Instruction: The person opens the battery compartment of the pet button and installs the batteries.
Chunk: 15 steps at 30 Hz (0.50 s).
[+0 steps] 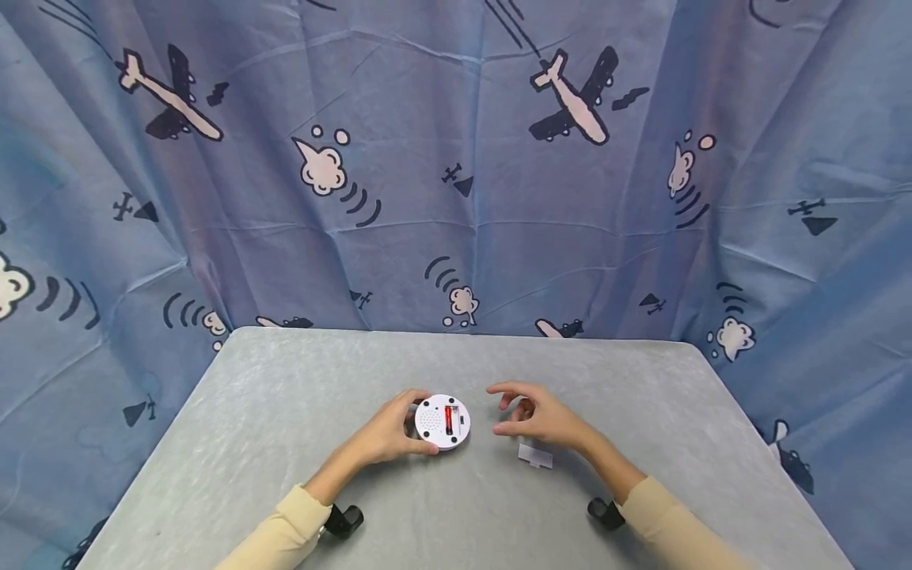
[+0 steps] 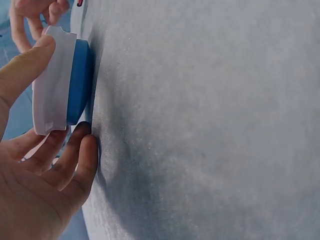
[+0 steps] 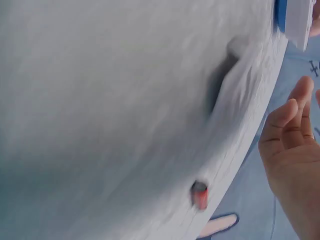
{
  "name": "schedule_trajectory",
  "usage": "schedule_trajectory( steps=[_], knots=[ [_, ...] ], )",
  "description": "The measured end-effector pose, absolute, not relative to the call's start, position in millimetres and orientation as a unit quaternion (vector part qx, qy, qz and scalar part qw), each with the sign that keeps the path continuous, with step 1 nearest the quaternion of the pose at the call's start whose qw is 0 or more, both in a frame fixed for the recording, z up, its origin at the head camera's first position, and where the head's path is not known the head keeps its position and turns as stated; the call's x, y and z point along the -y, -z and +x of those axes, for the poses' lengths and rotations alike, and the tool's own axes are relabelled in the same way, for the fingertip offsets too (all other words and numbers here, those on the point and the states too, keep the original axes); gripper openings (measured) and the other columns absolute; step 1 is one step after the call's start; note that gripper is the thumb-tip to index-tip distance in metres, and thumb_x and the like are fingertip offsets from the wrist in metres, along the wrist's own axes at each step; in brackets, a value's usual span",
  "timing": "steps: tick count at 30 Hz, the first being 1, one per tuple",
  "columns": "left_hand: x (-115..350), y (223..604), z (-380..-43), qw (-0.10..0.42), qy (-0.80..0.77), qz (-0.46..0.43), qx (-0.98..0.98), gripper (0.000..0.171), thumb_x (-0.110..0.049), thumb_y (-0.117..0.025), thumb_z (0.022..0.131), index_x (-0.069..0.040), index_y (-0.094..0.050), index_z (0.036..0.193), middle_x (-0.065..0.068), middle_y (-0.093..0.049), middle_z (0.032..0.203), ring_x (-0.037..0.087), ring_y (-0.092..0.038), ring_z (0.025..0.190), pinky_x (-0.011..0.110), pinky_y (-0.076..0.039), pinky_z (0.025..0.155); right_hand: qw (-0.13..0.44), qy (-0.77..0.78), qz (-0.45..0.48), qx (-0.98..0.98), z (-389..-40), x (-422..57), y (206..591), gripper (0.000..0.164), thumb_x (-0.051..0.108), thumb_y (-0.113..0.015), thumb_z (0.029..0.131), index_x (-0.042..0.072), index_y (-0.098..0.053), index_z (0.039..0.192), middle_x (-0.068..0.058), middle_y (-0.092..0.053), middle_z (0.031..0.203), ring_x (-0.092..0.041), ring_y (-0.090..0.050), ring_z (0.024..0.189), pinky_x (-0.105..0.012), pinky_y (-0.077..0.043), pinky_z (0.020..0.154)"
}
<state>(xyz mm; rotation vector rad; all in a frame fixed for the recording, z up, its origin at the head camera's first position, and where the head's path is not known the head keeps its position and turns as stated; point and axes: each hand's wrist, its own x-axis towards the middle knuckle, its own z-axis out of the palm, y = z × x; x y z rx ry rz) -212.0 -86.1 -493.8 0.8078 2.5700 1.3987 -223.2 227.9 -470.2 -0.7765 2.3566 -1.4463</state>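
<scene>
My left hand [image 1: 388,427] grips a round white device [image 1: 432,427] by its rim, thumb at the near side and fingers at the far side. Its underside faces up, with small dark feet, a grid of holes and an uncovered battery compartment [image 1: 457,419]. One red battery [image 1: 448,420] lies in that compartment, beside a bare slot. From the left wrist view, the device's lower part is blue [image 2: 80,82]. To the right, my right hand [image 1: 545,416] hovers with fingers loosely bent and nothing in them. Another red battery [image 3: 200,195] lies on the table, hidden from the head view.
A small white battery cover [image 1: 536,456] lies on the table just below the right hand. The grey cloth-covered table [image 1: 321,356] ends at a blue curtain [image 1: 427,158] printed with planes. Dark wrist mounts [image 1: 344,522] stick out near both sleeves.
</scene>
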Motion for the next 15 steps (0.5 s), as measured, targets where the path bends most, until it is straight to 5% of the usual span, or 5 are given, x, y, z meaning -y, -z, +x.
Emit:
schedule_trajectory(
  steps=[15],
  knots=[
    [87, 495, -211, 0.049, -0.460, 0.268, -0.845, 0.081, -0.018, -0.096, 0.070, 0.004, -0.052, 0.135, 0.017, -0.057, 0.128, 0.030, -0.067, 0.105, 0.043, -0.050, 0.094, 0.085, 0.457, -0.262, -0.846, -215, -294, 481, 0.062, 0.019, -0.085, 0.085, -0.003, -0.057, 0.136, -0.023, -0.058, 0.097, -0.015, -0.050, 0.063, -0.024, -0.043, 0.051]
  ],
)
